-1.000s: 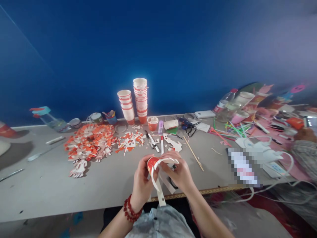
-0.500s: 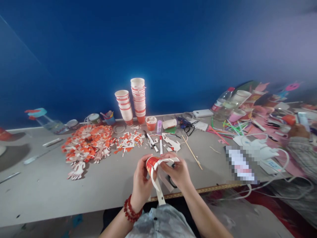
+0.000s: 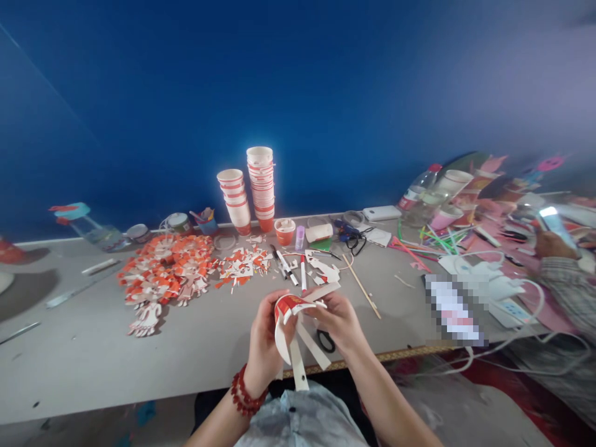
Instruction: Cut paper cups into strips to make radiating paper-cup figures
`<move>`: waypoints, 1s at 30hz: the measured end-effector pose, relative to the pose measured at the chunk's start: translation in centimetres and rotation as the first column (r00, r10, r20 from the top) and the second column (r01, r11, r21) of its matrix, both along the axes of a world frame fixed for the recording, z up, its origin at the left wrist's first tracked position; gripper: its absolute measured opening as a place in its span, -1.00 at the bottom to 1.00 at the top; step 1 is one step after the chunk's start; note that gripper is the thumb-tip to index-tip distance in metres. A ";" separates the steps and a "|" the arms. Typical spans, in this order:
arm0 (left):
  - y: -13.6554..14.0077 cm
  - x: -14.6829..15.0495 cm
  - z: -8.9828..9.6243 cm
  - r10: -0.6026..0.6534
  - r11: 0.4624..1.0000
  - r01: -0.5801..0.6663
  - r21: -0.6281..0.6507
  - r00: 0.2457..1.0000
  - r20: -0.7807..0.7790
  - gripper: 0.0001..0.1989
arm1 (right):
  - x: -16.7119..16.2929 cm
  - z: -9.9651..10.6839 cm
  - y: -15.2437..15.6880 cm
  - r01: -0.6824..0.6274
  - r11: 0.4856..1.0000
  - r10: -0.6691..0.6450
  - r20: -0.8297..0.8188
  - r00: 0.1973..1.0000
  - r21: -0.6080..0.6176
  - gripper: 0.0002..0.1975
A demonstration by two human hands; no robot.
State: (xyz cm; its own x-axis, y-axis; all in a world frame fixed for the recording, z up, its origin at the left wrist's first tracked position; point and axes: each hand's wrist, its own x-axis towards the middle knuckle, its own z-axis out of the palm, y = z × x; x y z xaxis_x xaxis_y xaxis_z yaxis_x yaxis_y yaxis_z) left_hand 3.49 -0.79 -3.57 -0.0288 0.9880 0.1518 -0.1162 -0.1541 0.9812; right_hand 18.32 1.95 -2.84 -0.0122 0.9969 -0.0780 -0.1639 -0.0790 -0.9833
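A red and white paper cup (image 3: 289, 304), its wall cut into long strips, is held at the table's front edge. My left hand (image 3: 267, 338) wraps around the cup's body from the left. My right hand (image 3: 339, 320) is closed on the strips at the cup's right side. Several white strips (image 3: 313, 344) hang down and fan out below the cup; one bears a small dark dot. Beneath my right hand a black scissors handle (image 3: 326, 341) shows, and the rest of the scissors is hidden.
Orange and white paper cut-outs (image 3: 165, 267) are heaped left, with scraps (image 3: 244, 264) beside them. Two cup stacks (image 3: 261, 192) stand by the wall. Markers (image 3: 303, 273), a wooden stick (image 3: 362, 288), a phone (image 3: 454, 310) and a power strip (image 3: 514, 310) lie right. Another person's hand (image 3: 556, 244) holds a phone.
The strips have swung and spread out below the cup, and one now points up to the right. My right hand has shifted slightly right. The scissors handle shows more.
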 end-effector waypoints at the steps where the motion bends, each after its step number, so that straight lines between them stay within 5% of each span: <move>1: 0.0 0.0 -0.1 0.001 1.000 -0.001 0.004 1.000 0.004 -0.63 | 0.1 0.0 0.0 0.000 1.000 -0.001 -0.016 1.000 -0.022 -0.62; 9: 0.2 -0.5 -0.2 -0.007 1.000 0.007 0.019 1.000 -0.002 -0.65 | 0.0 0.1 0.2 -0.082 0.990 0.072 -0.090 0.993 -0.115 -0.59; 30: 0.2 -0.9 -0.5 -0.059 0.998 0.058 0.019 0.995 0.082 -0.64 | -1.2 0.0 0.0 -0.152 0.949 0.003 -0.474 0.880 -0.275 -0.69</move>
State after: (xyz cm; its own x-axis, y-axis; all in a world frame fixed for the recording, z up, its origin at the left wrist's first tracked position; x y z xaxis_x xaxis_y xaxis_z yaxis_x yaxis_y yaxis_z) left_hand 2.59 -0.59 -4.03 0.0158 0.9858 0.1673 -0.2061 -0.1605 0.9653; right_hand 17.08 1.91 -2.81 -0.1970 0.9220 -0.3335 -0.5744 -0.3842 -0.7228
